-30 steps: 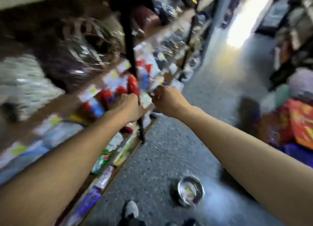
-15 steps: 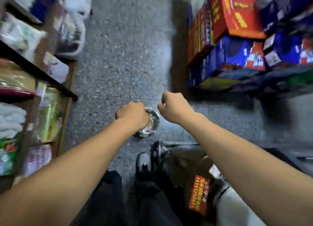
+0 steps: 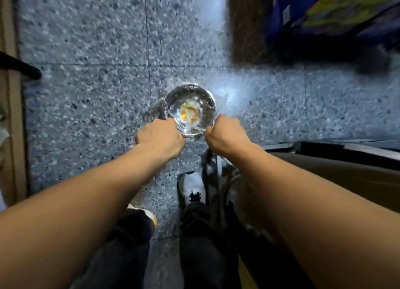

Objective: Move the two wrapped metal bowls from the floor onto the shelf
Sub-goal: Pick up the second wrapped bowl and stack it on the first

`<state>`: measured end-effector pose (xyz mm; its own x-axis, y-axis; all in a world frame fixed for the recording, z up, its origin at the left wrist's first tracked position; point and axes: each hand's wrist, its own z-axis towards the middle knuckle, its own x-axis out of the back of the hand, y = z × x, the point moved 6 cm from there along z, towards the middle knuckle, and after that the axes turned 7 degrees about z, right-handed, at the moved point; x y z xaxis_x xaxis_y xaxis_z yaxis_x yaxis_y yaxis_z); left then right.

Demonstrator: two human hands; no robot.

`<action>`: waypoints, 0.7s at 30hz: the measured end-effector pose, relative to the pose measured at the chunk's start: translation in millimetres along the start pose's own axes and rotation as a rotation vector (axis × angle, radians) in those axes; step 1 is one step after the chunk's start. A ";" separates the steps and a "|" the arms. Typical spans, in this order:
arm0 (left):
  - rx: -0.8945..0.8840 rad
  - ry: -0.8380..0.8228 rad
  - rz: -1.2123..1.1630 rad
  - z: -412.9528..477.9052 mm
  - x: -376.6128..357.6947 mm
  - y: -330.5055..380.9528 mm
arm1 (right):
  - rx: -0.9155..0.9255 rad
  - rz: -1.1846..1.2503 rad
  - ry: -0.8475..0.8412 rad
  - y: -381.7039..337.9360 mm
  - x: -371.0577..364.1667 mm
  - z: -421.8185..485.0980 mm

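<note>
The speckled grey terrazzo floor fills most of the head view, crossed by thin dark joint lines. Along its right edge stands a stack of blue and yellow cardboard cartons, blurred, with a dark shadow at their foot; below them a dark brown box or bin edge runs in from the right. At the left edge a tan wooden shelf upright rises, with a black metal bar jutting from it. Two bare forearms reach down from the bottom corners toward the middle of the floor. Beneath them show dark trouser legs and a grey-white shoe with black laces. The left hand is curled with its fingers closed, knuckles against the near left rim of a round shiny metal bowl wrapped in clear plastic film, which sits on the floor near the crossing of two joints. The right hand is likewise curled at the near right rim. Whether either hand truly clamps the rim or wrap I cannot tell, as the fingertips are hidden. A yellow-orange label shows in the bowl's bottom.
</note>
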<state>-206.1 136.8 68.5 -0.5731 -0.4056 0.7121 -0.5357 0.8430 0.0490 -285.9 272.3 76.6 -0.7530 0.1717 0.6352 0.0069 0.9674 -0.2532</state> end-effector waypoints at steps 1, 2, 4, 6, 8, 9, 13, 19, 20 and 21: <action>-0.001 0.005 -0.001 21.2 -20.3 0.4 | -0.016 -0.012 -0.005 11.0 -20.8 20.6; -0.010 0.019 0.004 40.0 -35.2 0.6 | -0.015 -0.024 0.009 20.9 -37.1 39.8; -0.007 0.016 0.022 73.3 -68.9 -2.2 | -0.044 -0.037 -0.001 39.7 -73.2 76.9; -0.029 0.014 0.044 103.3 -96.0 -1.2 | -0.070 -0.019 -0.006 55.0 -99.8 110.0; -0.020 0.034 0.056 133.2 -116.6 -1.9 | -0.107 0.014 0.001 68.5 -120.3 144.3; 0.003 0.041 0.041 144.2 -123.6 -4.1 | -0.120 0.031 -0.004 72.9 -127.2 157.6; 0.183 0.084 -0.117 186.9 -143.8 -17.7 | -0.257 0.188 0.050 93.0 -150.4 204.5; 0.275 0.097 -0.302 234.6 -166.9 -28.4 | -0.440 0.442 -0.013 111.0 -197.6 244.2; 0.283 0.086 -0.322 239.4 -172.0 -29.0 | -0.459 0.497 -0.033 114.9 -203.6 250.2; 0.296 0.077 -0.347 246.2 -176.2 -28.1 | -0.477 0.555 -0.034 117.9 -209.6 259.5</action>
<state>-242.7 97.5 -230.8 -0.2870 -0.6094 0.7391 -0.8481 0.5204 0.0998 -298.1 302.0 -275.7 -0.5757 0.6614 0.4807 0.6731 0.7172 -0.1806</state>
